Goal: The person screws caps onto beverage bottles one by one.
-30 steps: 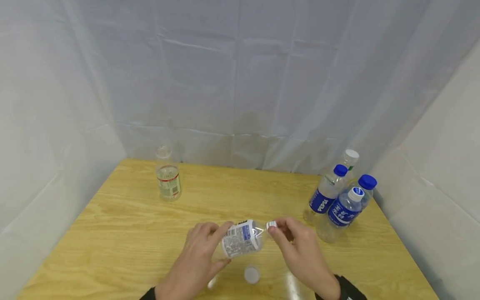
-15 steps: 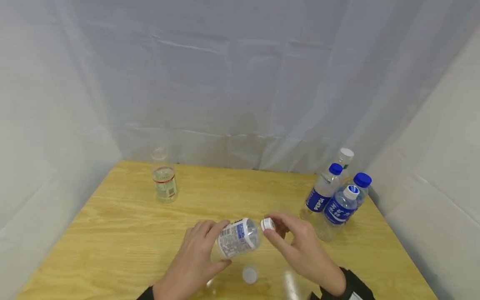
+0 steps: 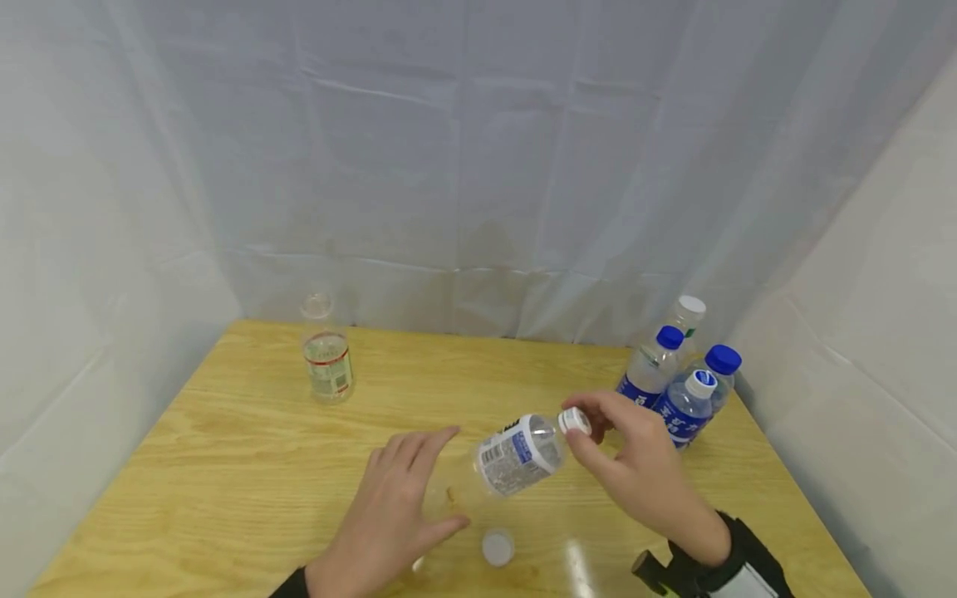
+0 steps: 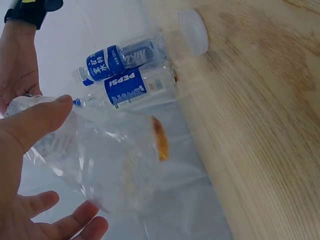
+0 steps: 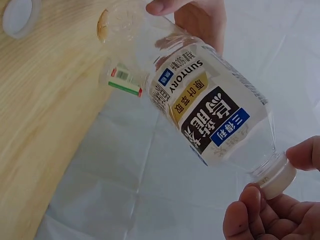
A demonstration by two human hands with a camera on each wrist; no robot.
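A clear Suntory tea bottle [image 3: 516,455] hangs tilted over the table, its white cap [image 3: 574,421] toward the right and its base toward the left. My right hand [image 3: 643,465] pinches that cap between thumb and fingers. Around the base end, my left hand [image 3: 389,507] has thumb and fingers spread wide. The right wrist view shows the bottle's printed label [image 5: 205,105] upside down and the cap seated on the neck. A little brown liquid [image 4: 161,137] sits at the base in the left wrist view. Below the bottle, a loose white cap [image 3: 498,548] lies on the table.
An uncapped clear bottle with a green and red label [image 3: 329,365] stands at the back left. Several capped bottles cluster at the right, including a Pepsi bottle [image 3: 647,370] and a blue-labelled water bottle [image 3: 684,411]. White sheeting [image 3: 449,166] surrounds the wooden table [image 3: 224,465].
My right hand has moved right and slightly up, taking the bottle along by its cap. My left hand's fingers have let go of the bottle body and spread. The loose cap stays put.
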